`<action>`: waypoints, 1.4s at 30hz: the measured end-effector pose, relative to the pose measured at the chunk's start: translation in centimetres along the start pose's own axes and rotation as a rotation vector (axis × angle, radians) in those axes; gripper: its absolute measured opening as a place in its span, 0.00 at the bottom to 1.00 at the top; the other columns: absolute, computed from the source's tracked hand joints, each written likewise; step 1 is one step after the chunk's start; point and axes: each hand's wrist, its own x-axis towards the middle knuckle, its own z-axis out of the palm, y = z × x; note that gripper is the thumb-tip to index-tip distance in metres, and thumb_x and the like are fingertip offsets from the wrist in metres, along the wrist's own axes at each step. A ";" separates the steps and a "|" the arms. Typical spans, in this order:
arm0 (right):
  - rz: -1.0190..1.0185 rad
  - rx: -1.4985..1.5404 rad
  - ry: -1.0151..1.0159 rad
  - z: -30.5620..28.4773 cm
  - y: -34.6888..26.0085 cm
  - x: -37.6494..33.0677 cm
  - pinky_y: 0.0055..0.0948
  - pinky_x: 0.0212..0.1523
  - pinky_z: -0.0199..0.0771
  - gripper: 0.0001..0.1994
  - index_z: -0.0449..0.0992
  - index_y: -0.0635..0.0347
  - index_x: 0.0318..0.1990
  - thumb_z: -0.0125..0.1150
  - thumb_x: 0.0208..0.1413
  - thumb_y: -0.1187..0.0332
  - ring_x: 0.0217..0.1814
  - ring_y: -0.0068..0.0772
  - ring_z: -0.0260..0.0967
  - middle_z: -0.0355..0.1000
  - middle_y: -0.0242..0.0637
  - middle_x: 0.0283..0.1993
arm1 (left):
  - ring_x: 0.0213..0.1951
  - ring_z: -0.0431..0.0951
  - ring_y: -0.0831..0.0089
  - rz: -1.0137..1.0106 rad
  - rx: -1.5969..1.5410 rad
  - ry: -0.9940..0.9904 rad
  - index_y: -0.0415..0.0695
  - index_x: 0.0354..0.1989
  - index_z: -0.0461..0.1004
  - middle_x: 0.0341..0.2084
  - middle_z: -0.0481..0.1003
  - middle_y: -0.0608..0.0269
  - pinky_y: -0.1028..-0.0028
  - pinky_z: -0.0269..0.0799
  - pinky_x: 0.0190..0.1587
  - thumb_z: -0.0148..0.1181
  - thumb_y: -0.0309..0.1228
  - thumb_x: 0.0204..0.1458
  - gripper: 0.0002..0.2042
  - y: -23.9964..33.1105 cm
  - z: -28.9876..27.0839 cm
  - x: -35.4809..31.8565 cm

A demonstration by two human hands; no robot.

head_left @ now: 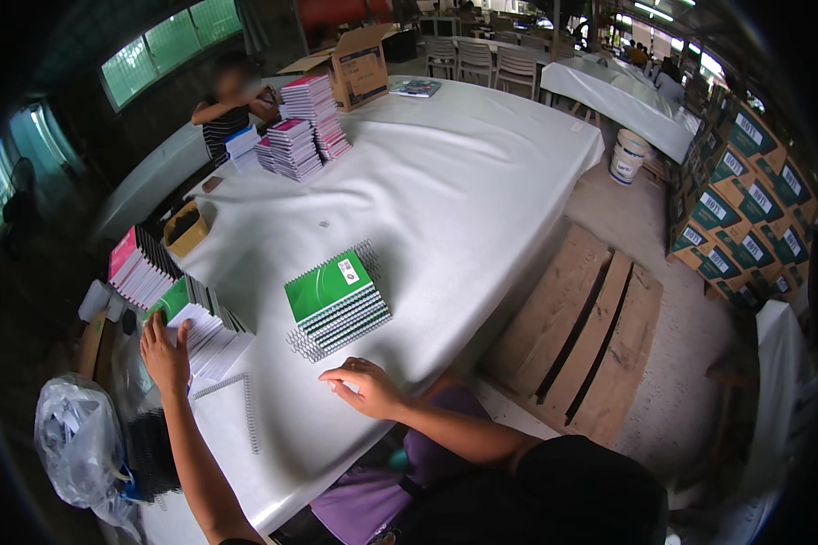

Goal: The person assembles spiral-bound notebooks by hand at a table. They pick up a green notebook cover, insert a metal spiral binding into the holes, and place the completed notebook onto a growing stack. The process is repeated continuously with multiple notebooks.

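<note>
White-clothed table (482, 173). Left hand (165, 350) flat, fingers spread on loose pages (211, 338), light and slippery; right hand (365, 386) curled, empty, near notebooks (336, 304).

Unbound notebook stack (211, 338), white pages fanned, green cover behind: lying under the left fingertips. Green spiral-bound notebook pile (336, 304), flat and squared, sitting just beyond the right fingertips.

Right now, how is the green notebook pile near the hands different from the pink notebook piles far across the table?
The green notebook pile has green covers; the pink notebook piles have pink ones. The green pile is one short, slanting stack; the pink piles are several taller stacks side by side. The green pile lies just beyond the right hand; the pink piles sit by another person at the far end. Both rest on the white table.
</note>
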 end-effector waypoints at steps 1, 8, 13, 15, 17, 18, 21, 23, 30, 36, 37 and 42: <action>0.040 0.014 -0.014 -0.1 0.1 0.0 0.31 0.37 0.69 0.08 0.73 0.60 0.39 0.54 0.50 0.74 0.33 0.34 0.70 0.72 0.38 0.29 | 0.53 0.65 0.61 0.023 0.027 -0.033 0.45 0.56 0.62 0.51 0.66 0.57 0.61 0.54 0.56 0.56 0.42 0.48 0.26 0.1 -0.2 0.2; 0.278 0.256 -0.068 0.1 1.5 -0.2 0.21 0.33 0.71 0.08 0.73 0.62 0.40 0.50 0.56 0.72 0.30 0.21 0.71 0.73 0.35 0.28 | 0.44 0.68 0.63 0.167 0.060 -0.142 0.48 0.52 0.68 0.43 0.70 0.65 0.64 0.63 0.45 0.55 0.35 0.49 0.20 0.5 -3.5 0.4; 0.314 0.336 -0.081 0.2 1.5 -0.4 0.21 0.34 0.70 0.08 0.73 0.63 0.41 0.49 0.57 0.73 0.31 0.18 0.70 0.71 0.32 0.26 | 0.40 0.69 0.60 0.195 0.051 -0.158 0.46 0.45 0.73 0.37 0.71 0.61 0.65 0.64 0.42 0.57 0.34 0.47 0.16 -0.3 -4.2 1.3; 0.326 0.301 -0.128 0.1 1.4 -0.4 0.21 0.35 0.70 0.08 0.73 0.64 0.41 0.49 0.57 0.73 0.32 0.18 0.70 0.71 0.32 0.27 | 0.39 0.70 0.59 0.232 -0.026 -0.137 0.45 0.41 0.75 0.35 0.71 0.59 0.65 0.64 0.41 0.56 0.34 0.48 0.13 -0.5 -4.2 2.1; 0.319 0.282 -0.155 0.2 1.5 -0.5 0.23 0.36 0.71 0.08 0.72 0.66 0.41 0.49 0.56 0.74 0.31 0.22 0.71 0.72 0.34 0.27 | 0.37 0.70 0.58 0.250 -0.106 -0.151 0.44 0.39 0.76 0.33 0.71 0.58 0.64 0.64 0.40 0.56 0.34 0.48 0.12 -1.0 -4.4 2.3; 0.316 0.267 -0.158 0.1 1.8 -0.4 0.24 0.36 0.72 0.08 0.71 0.67 0.41 0.48 0.56 0.75 0.31 0.24 0.71 0.72 0.36 0.27 | 0.36 0.70 0.57 0.261 -0.154 -0.173 0.44 0.38 0.76 0.32 0.71 0.57 0.64 0.64 0.39 0.55 0.35 0.48 0.11 -1.0 -4.5 2.7; 0.370 0.540 -0.161 -0.1 3.4 -0.7 0.25 0.40 0.72 0.10 0.71 0.66 0.42 0.51 0.58 0.68 0.36 0.25 0.72 0.73 0.36 0.34 | 0.36 0.70 0.56 0.331 -0.149 -0.082 0.43 0.41 0.74 0.35 0.71 0.55 0.62 0.64 0.39 0.54 0.33 0.49 0.12 0.0 -5.2 2.9; 0.841 1.103 -0.209 -1.5 0.1 1.2 0.27 0.43 0.72 0.14 0.70 0.65 0.44 0.53 0.57 0.63 0.40 0.26 0.71 0.72 0.37 0.38 | 0.36 0.69 0.54 0.413 0.043 0.177 0.42 0.38 0.73 0.36 0.70 0.51 0.61 0.64 0.39 0.53 0.27 0.47 0.09 2.6 -9.4 -0.4; 0.799 1.076 -0.325 -1.7 -0.8 1.0 0.27 0.50 0.67 0.16 0.68 0.62 0.50 0.54 0.55 0.67 0.48 0.24 0.66 0.70 0.37 0.44 | 0.49 0.64 0.63 0.593 -0.388 -0.306 0.49 0.53 0.67 0.47 0.65 0.59 0.67 0.57 0.52 0.60 0.36 0.44 0.24 13.9 -11.4 -15.2; 0.232 0.571 -0.394 -0.6 -0.2 2.0 0.21 0.47 0.67 0.15 0.69 0.61 0.47 0.58 0.50 0.74 0.44 0.19 0.66 0.70 0.30 0.41 | 0.47 0.65 0.71 -0.545 -1.486 -0.371 0.37 0.52 0.58 0.42 0.64 0.59 0.74 0.59 0.51 0.44 0.17 0.47 0.21 13.4 -4.5 -17.6; 0.258 0.523 -0.400 -0.3 0.3 1.9 0.21 0.46 0.66 0.15 0.70 0.60 0.47 0.59 0.50 0.74 0.44 0.19 0.66 0.70 0.29 0.41 | 0.44 0.65 0.73 -0.622 -1.507 -0.434 0.38 0.48 0.60 0.40 0.64 0.60 0.77 0.61 0.48 0.43 0.15 0.47 0.18 14.0 -3.3 -17.9; 0.360 0.550 -0.500 -0.8 1.9 1.0 0.21 0.43 0.68 0.15 0.73 0.63 0.46 0.60 0.49 0.74 0.43 0.18 0.66 0.73 0.33 0.42 | 0.41 0.67 0.69 -0.284 -1.203 -0.531 0.37 0.43 0.62 0.37 0.65 0.58 0.73 0.62 0.47 0.45 0.15 0.45 0.15 13.4 -4.1 -17.5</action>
